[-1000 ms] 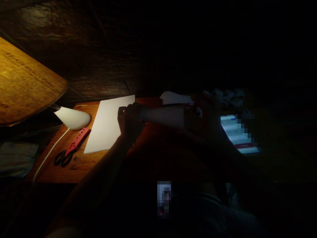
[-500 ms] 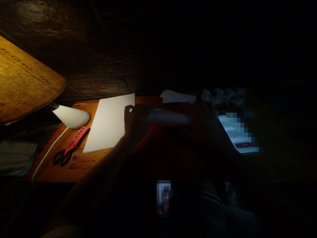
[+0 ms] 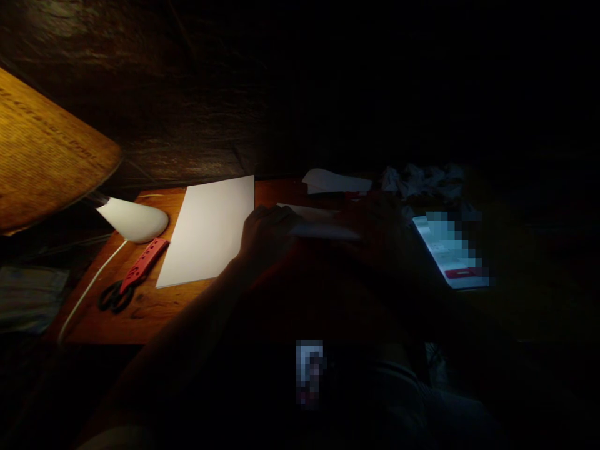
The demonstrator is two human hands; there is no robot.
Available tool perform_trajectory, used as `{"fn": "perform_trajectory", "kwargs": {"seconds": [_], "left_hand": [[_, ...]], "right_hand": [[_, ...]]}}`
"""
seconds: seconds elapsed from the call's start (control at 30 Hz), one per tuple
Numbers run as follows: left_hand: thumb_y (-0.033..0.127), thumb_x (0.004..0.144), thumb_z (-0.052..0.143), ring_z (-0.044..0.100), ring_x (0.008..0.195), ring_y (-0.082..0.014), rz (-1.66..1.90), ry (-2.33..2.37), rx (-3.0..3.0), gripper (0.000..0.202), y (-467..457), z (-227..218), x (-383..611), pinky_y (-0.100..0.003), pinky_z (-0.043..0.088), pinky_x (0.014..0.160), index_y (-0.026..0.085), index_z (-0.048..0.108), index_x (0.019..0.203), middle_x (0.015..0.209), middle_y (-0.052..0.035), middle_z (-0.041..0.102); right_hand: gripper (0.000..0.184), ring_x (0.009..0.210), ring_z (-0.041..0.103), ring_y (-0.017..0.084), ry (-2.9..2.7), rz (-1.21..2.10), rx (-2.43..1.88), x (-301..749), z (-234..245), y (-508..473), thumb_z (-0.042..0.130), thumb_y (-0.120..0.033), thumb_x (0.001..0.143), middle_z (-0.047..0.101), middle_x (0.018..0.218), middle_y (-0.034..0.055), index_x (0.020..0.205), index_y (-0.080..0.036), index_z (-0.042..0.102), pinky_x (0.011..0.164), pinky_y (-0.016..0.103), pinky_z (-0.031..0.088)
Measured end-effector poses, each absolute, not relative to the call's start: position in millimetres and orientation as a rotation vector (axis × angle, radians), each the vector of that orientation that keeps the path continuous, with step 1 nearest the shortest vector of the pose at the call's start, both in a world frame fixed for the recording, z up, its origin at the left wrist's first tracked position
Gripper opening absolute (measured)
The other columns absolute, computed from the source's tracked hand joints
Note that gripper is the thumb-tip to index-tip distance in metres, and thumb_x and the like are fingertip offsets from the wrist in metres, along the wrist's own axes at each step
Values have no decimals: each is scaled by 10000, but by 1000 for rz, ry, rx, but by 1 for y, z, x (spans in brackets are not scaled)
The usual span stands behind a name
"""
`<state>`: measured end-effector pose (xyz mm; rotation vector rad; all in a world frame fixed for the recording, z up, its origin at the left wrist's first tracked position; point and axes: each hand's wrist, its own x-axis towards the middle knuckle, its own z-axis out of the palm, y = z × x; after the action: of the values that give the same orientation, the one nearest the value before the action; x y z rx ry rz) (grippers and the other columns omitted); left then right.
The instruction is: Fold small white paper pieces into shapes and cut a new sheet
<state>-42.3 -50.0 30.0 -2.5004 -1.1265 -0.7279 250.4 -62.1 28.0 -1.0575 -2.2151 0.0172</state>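
The scene is very dark, lit by one lamp at the left. My left hand [image 3: 267, 234] rests with curled fingers on the left end of a pale folded sheet of paper [image 3: 323, 231] on the wooden table [image 3: 140, 312]. My right hand [image 3: 379, 231] lies in deep shadow on the right end of the same paper; its fingers are barely visible. A flat white sheet [image 3: 209, 228] lies just left of my left hand.
A white lamp base [image 3: 134, 220] with its cord and a tan shade [image 3: 42, 169] stand at the left. Red-handled scissors [image 3: 131, 278] lie near them. A lit phone [image 3: 452, 253] lies at the right. More paper [image 3: 335, 181] and crumpled scraps [image 3: 422, 178] sit at the back.
The folded paper, held up between both hands a second ago, has come down flat onto the table. Both hands lowered with it.
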Motion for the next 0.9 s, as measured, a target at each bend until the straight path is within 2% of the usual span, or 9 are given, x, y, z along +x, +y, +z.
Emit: {"fn": "perform_trajectory", "kwargs": {"seconds": [0.07, 0.17, 0.23, 0.3, 0.37, 0.57, 0.73, 0.9], "left_hand": [[227, 1050, 675, 773, 872, -235, -728, -1119, -2464, 167, -51, 30, -42, -381, 465, 721, 247, 840, 1055, 972, -33, 859], [257, 1068, 684, 766, 853, -232, -753, -1100, -2438, 164, -51, 31, -41, -380, 449, 712, 243, 844, 1036, 945, -38, 856], [370, 1087, 706, 765, 851, -235, -790, -1074, -2434, 201, -51, 30, -41, -381, 456, 728, 237, 853, 1121, 971, -47, 863], [499, 1084, 725, 770, 869, -241, -829, -1039, -2446, 334, -51, 30, -41, -382, 471, 759, 238, 844, 1254, 1015, -56, 870], [557, 1081, 727, 776, 905, -241, -837, -1022, -2484, 400, -49, 28, -41, -380, 482, 795, 266, 829, 1336, 1060, -51, 874], [427, 1109, 717, 749, 868, -199, -773, -1028, -2525, 213, -48, 26, -44, -360, 452, 764, 338, 869, 1228, 1038, -3, 867], [333, 1124, 682, 739, 835, -185, -753, -1012, -2498, 212, -51, 28, -42, -359, 426, 735, 362, 872, 1211, 1007, 13, 866], [449, 1119, 700, 780, 917, -208, -799, -1032, -2479, 262, -54, 29, -38, -371, 473, 792, 301, 849, 1276, 1092, -21, 883]], "right_hand": [[421, 1279, 680, 349, -2236, 15, -1039, 250, 30, -64, 698, -574, 1041, 834, 1267, 100, 1299, -270, 832, 1207, 586, 425], [319, 1190, 721, 310, -2252, -12, -1009, 249, 30, -62, 662, -511, 1078, 853, 1170, 69, 1188, -289, 862, 1230, 570, 418], [265, 1151, 740, 287, -2233, -44, -992, 250, 28, -58, 644, -439, 1090, 862, 1127, 46, 1136, -305, 868, 1229, 558, 423], [240, 1137, 754, 277, -2205, -74, -971, 252, 25, -55, 642, -374, 1090, 872, 1115, 34, 1117, -313, 873, 1216, 553, 436], [222, 1131, 766, 278, -2188, -95, -956, 254, 23, -51, 659, -339, 1078, 881, 1113, 30, 1107, -318, 879, 1194, 550, 455], [184, 1176, 757, 292, -2231, -114, -992, 254, 24, -53, 723, -319, 1032, 883, 1182, 28, 1123, -316, 883, 1211, 560, 440], [189, 1128, 769, 277, -2238, -118, -956, 246, 25, -58, 687, -318, 1070, 883, 1111, 17, 1087, -309, 874, 1228, 567, 420], [224, 1102, 773, 253, -2235, -100, -985, 248, 28, -58, 647, -275, 1094, 881, 1062, 4, 1033, -305, 860, 1220, 537, 423]]}}
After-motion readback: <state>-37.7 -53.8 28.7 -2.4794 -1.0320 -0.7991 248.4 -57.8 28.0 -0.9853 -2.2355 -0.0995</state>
